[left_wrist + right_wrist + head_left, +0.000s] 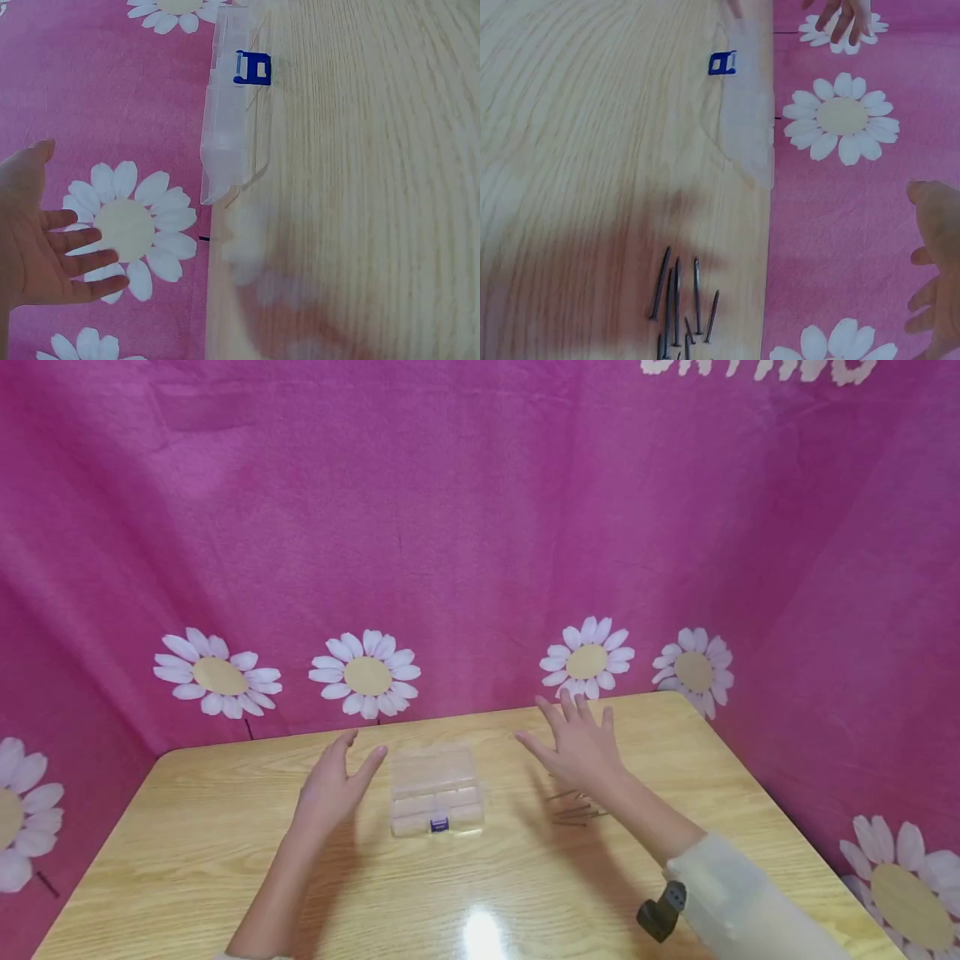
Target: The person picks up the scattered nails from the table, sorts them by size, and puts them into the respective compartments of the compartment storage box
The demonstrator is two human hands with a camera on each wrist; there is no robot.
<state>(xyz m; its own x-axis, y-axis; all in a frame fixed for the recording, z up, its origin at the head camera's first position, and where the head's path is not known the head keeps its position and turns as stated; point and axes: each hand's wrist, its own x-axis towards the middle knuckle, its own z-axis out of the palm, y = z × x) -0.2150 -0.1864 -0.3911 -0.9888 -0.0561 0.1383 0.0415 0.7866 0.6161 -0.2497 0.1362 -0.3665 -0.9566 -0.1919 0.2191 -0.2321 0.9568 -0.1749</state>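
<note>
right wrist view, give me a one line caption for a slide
Nails lie loose on the table near a clear box with a blue latch, the right hand open and empty.

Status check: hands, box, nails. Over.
Left hand and right hand open, empty. Clear box between them on the table. Loose nails near right hand. Nothing visible blocking the box.

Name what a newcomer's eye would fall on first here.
Probably the pink cloth with white flowers, behind the wooden table. Next comes the clear box with a blue latch, between the left hand and right hand, then nails to its right.
</note>
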